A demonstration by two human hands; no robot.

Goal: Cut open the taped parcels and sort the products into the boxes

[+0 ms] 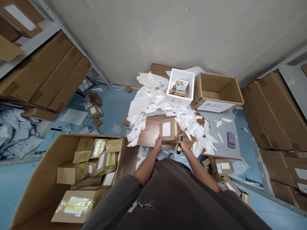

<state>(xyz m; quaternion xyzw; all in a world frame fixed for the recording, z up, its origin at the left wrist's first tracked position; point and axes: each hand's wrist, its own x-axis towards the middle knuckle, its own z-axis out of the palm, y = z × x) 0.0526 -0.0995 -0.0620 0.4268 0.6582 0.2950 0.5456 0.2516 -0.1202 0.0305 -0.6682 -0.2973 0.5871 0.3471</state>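
Observation:
A small cardboard box (169, 136) with a white label on top sits at the front edge of the brown wooden table (151, 131). My left hand (158, 141) is closed on the box's near left corner. At the box's right side, my right hand (183, 146) is wrapped round a yellow and black utility knife (179, 142), which points away from me. Whether those fingers also touch the box is hard to make out. Torn white paper (153, 95) lies around the box on the table.
Behind the box stand a white bin (169, 101) holding books and an open cardboard carton (197, 101). A large carton (43, 159) full of taped parcels is at my left. Parcels (225, 166) lie below the table's right edge. Shelves with boxes (268, 108) flank both sides.

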